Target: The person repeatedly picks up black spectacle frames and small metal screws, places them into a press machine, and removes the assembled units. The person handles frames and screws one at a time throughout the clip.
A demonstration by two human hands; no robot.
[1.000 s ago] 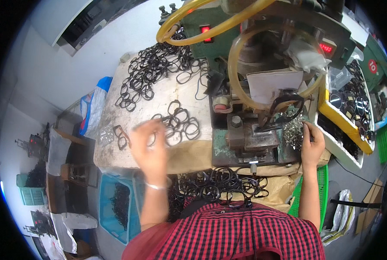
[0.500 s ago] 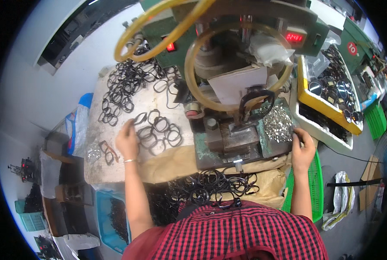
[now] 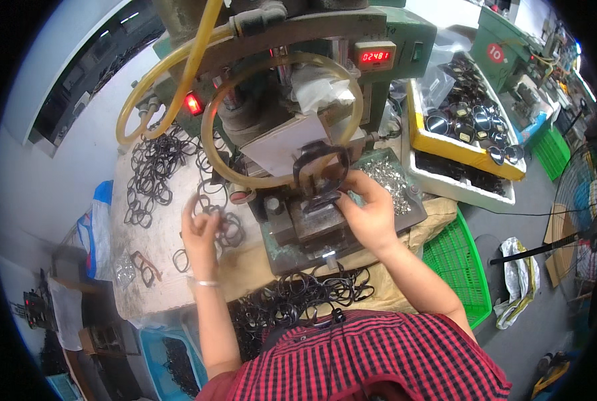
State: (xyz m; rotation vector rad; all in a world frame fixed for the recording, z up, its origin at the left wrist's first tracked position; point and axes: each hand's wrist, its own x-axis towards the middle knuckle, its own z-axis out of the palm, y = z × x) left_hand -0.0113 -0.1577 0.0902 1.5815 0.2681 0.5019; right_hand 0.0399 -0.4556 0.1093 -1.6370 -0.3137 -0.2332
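At the fixture of the green press [image 3: 322, 224], my right hand [image 3: 372, 214] closes thumb and fingers at the lower right side of a black eyeglass frame [image 3: 324, 160]. The frame stands tilted on the metal block, and its lower part is partly hidden by my fingers. To the left, my left hand [image 3: 201, 230] hovers over loose black eyeglass frames [image 3: 231, 230] on the worktable [image 3: 155, 244]. Its fingers are apart, slightly blurred, and I see nothing between them. Small shiny metal pieces [image 3: 392, 184] lie on the plate beside my right hand.
A heap of dark frames [image 3: 148, 177] covers the table's back left. More frames [image 3: 298, 297] lie before me. A yellow hose [image 3: 208, 134] loops by the press. Sunglasses fill a white-and-yellow foam box [image 3: 462, 148] at right. A green basket [image 3: 455, 267] stands below it; a blue bin [image 3: 158, 354], lower left.
My right hand has moved left from the edge of the metal pieces to the frame at the fixture. My left hand remains over the loose frames. The whole view has shifted.
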